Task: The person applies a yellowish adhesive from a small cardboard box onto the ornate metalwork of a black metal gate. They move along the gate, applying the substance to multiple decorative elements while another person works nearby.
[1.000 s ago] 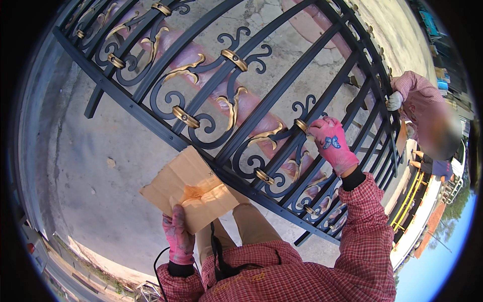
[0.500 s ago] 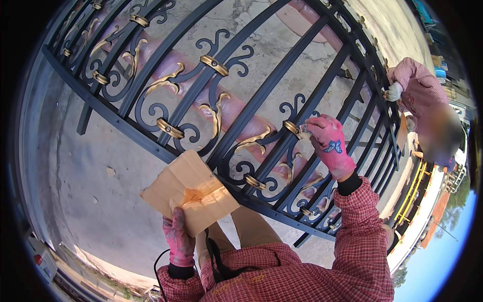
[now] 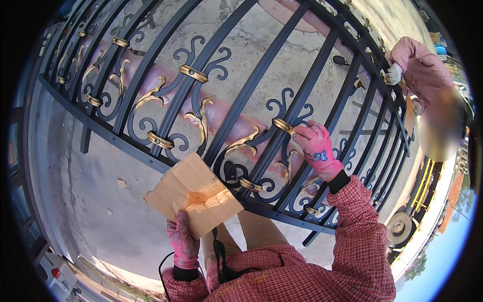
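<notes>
In my left hand (image 3: 183, 241), gloved in pink, is a flat piece of cardboard (image 3: 176, 194), gripped at its near edge with the thumb on top. A wet-looking orange-gold smear (image 3: 197, 199) lies on its face. My right hand (image 3: 318, 151), in a pink glove with a blue butterfly, has its fingertips pinched against the right end of a gold collar (image 3: 283, 125). Whatever sits between those fingertips is too small and hidden to name. The collar wraps a bar of a dark metal fence panel (image 3: 236, 118) with scrolls and gold-coloured leaves (image 3: 241, 143).
Across the panel's far right side, a co-worker's white-gloved hand (image 3: 394, 74) touches the bars. Pinkish plastic wrapping (image 3: 216, 113) lies under the panel on the concrete floor (image 3: 113, 166). A truck wheel (image 3: 399, 227) stands at right, a white vehicle (image 3: 56, 274) at lower left.
The whole view has shifted, so the panel appears a little further left. My right hand stays at the same collar, its wrist turned slightly. The cardboard remains in my left hand.
</notes>
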Demonstrator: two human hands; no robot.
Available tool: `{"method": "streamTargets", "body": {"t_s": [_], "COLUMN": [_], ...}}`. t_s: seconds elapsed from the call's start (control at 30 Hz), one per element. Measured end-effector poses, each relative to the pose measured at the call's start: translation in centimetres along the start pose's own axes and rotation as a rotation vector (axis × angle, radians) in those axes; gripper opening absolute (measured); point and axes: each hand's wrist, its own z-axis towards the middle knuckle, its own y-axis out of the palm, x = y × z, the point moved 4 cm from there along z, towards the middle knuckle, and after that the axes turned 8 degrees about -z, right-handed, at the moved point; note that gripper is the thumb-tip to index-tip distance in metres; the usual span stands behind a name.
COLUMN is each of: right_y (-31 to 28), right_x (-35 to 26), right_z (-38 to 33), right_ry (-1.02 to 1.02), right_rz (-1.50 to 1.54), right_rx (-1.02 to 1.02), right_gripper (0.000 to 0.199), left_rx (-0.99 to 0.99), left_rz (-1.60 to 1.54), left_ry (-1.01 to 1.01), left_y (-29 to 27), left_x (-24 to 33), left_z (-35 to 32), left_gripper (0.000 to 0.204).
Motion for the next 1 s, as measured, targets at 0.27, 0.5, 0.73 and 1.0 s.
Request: {"method": "streamTargets", "body": {"t_s": [0.27, 0.5, 0.73, 1.0], "right_y": [-0.4, -0.9, 1.0, 0.9], "right_x": [-0.2, 0.9, 1.6, 0.3], "right_z": [-0.6, -2.5, -3.5, -3.9], "right_ry": [0.077, 0.193, 0.263, 0.355], "right_rz": [0.098, 0.077, 0.109, 0.150], "right_rx": [0.139, 0.206, 0.190, 0.245], "right_gripper": [0.027, 0.033, 0.026, 0.025], "left_rx": [-0.040, -0.040, -0.057, -0.091], "left_rz": [0.039, 0.062, 0.119, 0.145], "left_ry": [-0.045, -0.055, -0.057, -0.072], "left_y": [2.0, 2.8, 3.8, 4.5], "left_x": [-0.8, -1.3, -1.5, -1.5], "left_z": [0.3, 0.5, 0.9, 1.3], "left_gripper": [0.041, 0.041, 0.042, 0.044]}}
